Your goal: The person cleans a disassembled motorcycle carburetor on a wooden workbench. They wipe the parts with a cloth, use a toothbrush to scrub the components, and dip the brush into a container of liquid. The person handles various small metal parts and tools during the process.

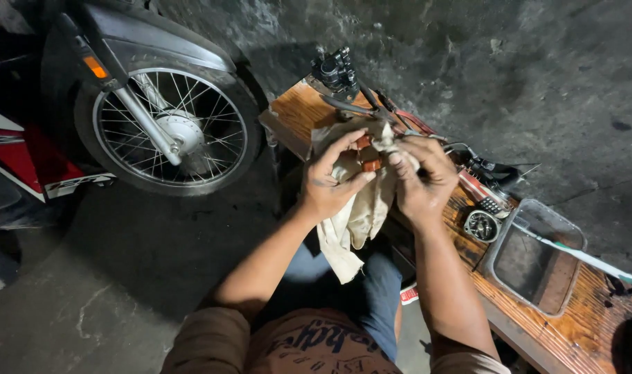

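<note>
Your left hand (332, 181) and right hand (420, 180) both grip the soft, limp rag (354, 218) around a small, stiff brown part (368, 165); pinch the part's edges through the cloth.

Left hand (332, 181) and right hand (420, 179) gripped a small reddish-brown metal part (366, 154) inside a dirty cream cloth rag (354, 215), above the wooden plank worktop (298, 111). A clear plastic tray (537, 256) sat at right; a spoked motorcycle wheel (174, 131) stood at left.
</note>
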